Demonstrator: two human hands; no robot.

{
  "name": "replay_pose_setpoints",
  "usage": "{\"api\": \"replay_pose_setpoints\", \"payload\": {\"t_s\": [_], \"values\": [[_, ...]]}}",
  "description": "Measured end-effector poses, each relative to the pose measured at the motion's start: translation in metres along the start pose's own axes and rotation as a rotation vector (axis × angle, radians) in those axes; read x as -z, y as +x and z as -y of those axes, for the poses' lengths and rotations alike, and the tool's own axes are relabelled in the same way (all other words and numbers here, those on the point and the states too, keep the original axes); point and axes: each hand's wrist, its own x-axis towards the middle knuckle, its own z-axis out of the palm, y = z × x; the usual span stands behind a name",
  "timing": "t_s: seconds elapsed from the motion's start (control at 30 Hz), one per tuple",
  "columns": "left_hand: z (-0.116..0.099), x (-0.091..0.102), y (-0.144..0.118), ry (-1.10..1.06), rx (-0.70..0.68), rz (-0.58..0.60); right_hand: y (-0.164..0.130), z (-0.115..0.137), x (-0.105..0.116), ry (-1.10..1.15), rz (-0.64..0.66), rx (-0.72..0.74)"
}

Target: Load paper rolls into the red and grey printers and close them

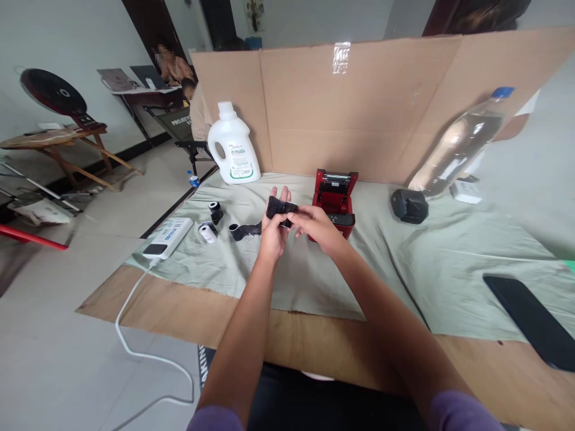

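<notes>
My left hand (pixel 272 227) holds a black ribbon roll (pixel 279 209) in its palm, fingers up. A black strip (pixel 245 229) trails from it down to the cloth on the left. My right hand (pixel 317 224) pinches the roll's right end from the side. Just behind both hands stands a small red printer (pixel 336 197) with its lid open. Two small rolls lie to the left on the cloth: a black one (pixel 216 212) and a white paper one (pixel 208 231).
A grey-green cloth (pixel 314 263) covers the table. On it stand a white jug (pixel 234 145), a white power bank (pixel 168 237) with cable, a black lid (pixel 408 205), a tilted water bottle (pixel 462 142) and a black phone (pixel 534 320). A cardboard wall (pixel 359 108) stands behind. People sit far back left.
</notes>
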Motion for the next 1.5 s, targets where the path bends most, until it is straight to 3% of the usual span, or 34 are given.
{"api": "replay_pose_setpoints", "payload": {"t_s": [0.17,0.3,0.43,0.57,0.83,0.97,1.27,1.5], "values": [[0.003,0.006,-0.002,0.101,-0.04,0.085,0.0,-0.003,0.001,0.1,-0.034,-0.051],[0.002,0.012,-0.002,-0.016,-0.038,0.176,0.003,-0.003,0.008,0.023,-0.084,0.058],[0.001,0.014,0.005,-0.119,0.059,0.038,0.004,0.002,0.017,-0.093,-0.096,0.18],[0.008,0.016,0.01,0.02,0.088,-0.076,0.003,0.009,0.024,-0.193,-0.097,0.241],[0.021,0.028,0.014,0.112,0.068,-0.025,0.005,0.003,0.028,-0.309,-0.176,0.294],[0.022,0.032,0.014,0.11,0.093,0.028,0.005,0.002,0.031,-0.295,-0.139,0.286],[0.011,0.025,0.01,0.176,0.059,0.122,-0.001,0.014,0.035,-0.464,-0.008,0.271],[0.003,0.019,0.007,0.237,0.009,0.135,0.001,0.011,0.026,-0.391,-0.039,0.213]]}}
